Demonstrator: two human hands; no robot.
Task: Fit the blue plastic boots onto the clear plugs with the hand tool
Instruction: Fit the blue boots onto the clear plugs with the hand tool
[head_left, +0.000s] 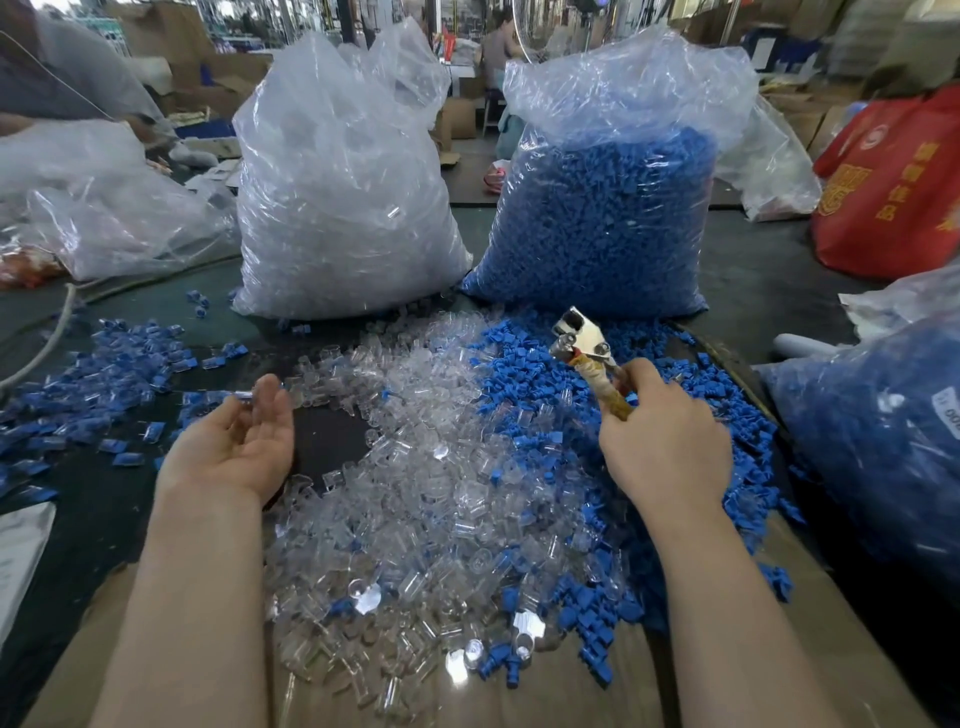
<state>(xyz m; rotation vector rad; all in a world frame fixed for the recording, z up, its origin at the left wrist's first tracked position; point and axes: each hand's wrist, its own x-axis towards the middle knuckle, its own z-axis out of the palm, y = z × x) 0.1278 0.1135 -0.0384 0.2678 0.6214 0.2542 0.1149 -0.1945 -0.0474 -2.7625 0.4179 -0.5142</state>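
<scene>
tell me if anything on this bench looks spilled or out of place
Nothing looks damaged. The loose clear plugs and blue boots bleed into each other where the piles meet, and some blue boots lie scattered through the clear heap near the front edge.

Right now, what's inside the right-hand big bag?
The clear bag holds loose blue boots, filling about its lower two thirds. Its crumpled top looks empty. Whatever lies deeper inside is covered.

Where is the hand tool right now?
In the head view, the hand tool is right of centre, gripped by the right hand and raised above the loose blue boots, just in front of the bag of blue boots.
</scene>
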